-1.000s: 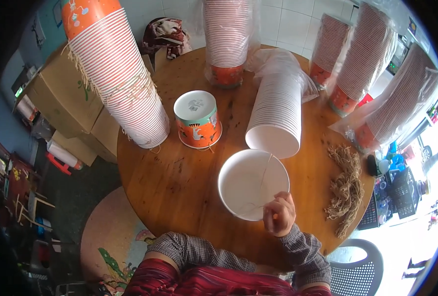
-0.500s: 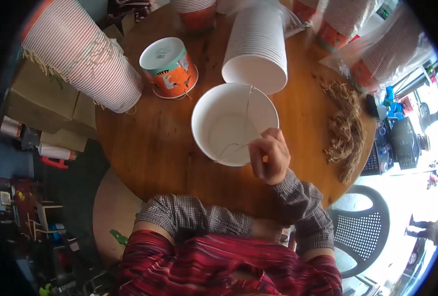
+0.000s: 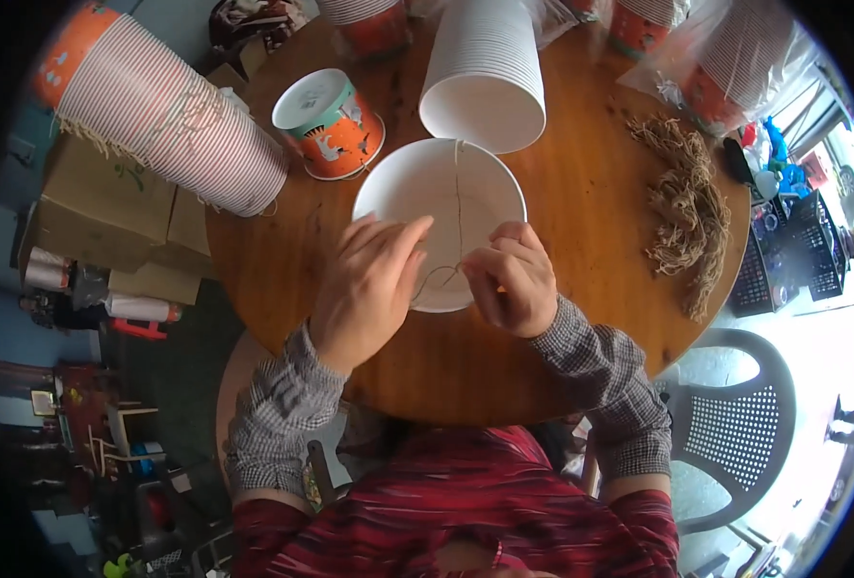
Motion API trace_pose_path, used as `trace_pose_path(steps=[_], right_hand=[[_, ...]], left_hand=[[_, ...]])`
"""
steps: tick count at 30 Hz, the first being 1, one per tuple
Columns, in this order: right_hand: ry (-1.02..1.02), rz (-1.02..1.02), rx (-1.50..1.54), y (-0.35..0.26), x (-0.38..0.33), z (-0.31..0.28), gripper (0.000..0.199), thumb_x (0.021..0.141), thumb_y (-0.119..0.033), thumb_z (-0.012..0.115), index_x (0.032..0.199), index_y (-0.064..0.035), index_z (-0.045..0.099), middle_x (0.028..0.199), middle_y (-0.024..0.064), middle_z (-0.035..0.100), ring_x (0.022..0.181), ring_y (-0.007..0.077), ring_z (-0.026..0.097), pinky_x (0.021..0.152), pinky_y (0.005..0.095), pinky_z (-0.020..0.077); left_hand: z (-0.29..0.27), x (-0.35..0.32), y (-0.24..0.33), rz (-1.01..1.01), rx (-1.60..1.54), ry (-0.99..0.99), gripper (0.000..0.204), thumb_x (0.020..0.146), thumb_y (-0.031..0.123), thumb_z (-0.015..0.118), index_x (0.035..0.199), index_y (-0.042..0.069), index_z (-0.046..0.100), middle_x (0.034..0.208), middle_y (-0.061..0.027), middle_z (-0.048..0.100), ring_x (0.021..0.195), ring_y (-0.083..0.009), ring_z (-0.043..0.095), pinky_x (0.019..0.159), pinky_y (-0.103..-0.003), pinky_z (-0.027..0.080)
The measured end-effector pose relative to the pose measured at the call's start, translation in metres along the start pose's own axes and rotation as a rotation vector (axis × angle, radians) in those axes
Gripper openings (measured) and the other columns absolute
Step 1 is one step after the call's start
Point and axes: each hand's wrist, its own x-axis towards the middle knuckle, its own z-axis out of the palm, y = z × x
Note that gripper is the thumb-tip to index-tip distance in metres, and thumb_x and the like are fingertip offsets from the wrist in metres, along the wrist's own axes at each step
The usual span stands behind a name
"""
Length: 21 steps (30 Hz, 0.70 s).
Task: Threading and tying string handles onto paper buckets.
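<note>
A white-lined paper bucket (image 3: pixel 485 178) stands on the round wooden table, its mouth facing up towards me. From its far rim a thin string (image 3: pixel 459 197) runs down across the opening, with a loose loop by the near rim. My right hand (image 3: pixel 516 281) is closed in a pinch on the string at the bucket's near right rim. Over the near left rim is my left hand (image 3: pixel 367 289), its fingers stretched out and apart from the thumb. Nothing shows in it, though its palm side is hidden.
Behind the bucket lies a stack of white buckets (image 3: pixel 485 72). An orange patterned bucket (image 3: pixel 342 140) stands upside down to the left. Beyond it leans a tall bucket stack (image 3: pixel 181 111) hung with strings. A twine bundle (image 3: pixel 682 207) lies right. Bagged stacks (image 3: pixel 740 72) stand far right.
My left hand has risen from my lap to the bucket's left rim. My right hand still pinches the string. The whole view has shifted slightly.
</note>
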Motion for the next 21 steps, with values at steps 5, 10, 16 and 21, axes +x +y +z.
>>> trace_pose_path(steps=[5, 10, 16, 21], right_hand=[[-0.009, 0.069, -0.041, -0.005, 0.004, 0.007, 0.02, 0.072, 0.004, 0.067, 0.087, -0.0044, 0.057, 0.068, 0.0039, 0.057, 0.058, 0.0216, 0.054, 0.068, 0.0331, 0.045], [0.01, 0.207, -0.037, -0.007, 0.012, 0.001, 0.019, 0.074, 0.006, 0.065, 0.088, -0.0034, 0.057, 0.073, 0.0071, 0.058, 0.066, 0.0258, 0.056, 0.072, 0.0372, 0.0465], [0.042, 0.219, -0.094, -0.042, 0.01, -0.02, 0.018, 0.073, 0.006, 0.066, 0.086, -0.0028, 0.059, 0.076, 0.0092, 0.057, 0.074, 0.0295, 0.056, 0.078, 0.0397, 0.0474], [0.022, 0.23, -0.139, -0.061, -0.011, -0.024, 0.019, 0.072, 0.002, 0.068, 0.088, -0.0048, 0.061, 0.081, 0.0076, 0.057, 0.076, 0.0283, 0.057, 0.078, 0.0404, 0.0479]], left_hand=[[0.009, 0.001, -0.024, -0.271, -0.48, -0.295, 0.024, 0.088, 0.005, 0.056, 0.11, -0.003, 0.059, 0.087, -0.0177, 0.068, 0.081, -0.0298, 0.067, 0.077, -0.034, 0.052], [-0.003, 0.021, -0.018, -0.571, -1.023, -0.459, 0.023, 0.091, 0.007, 0.056, 0.111, -0.004, 0.059, 0.089, -0.0049, 0.067, 0.084, -0.0102, 0.063, 0.078, -0.026, 0.051], [-0.025, -0.013, -0.001, -0.545, -1.168, -0.196, 0.017, 0.094, 0.008, 0.054, 0.105, -0.002, 0.062, 0.088, -0.0037, 0.063, 0.084, -0.0081, 0.059, 0.081, -0.023, 0.049], [-0.01, -0.039, 0.014, -0.546, -1.308, -0.079, 0.015, 0.094, 0.007, 0.054, 0.105, -0.002, 0.061, 0.092, -0.0055, 0.064, 0.08, -0.0087, 0.058, 0.078, -0.024, 0.049]])
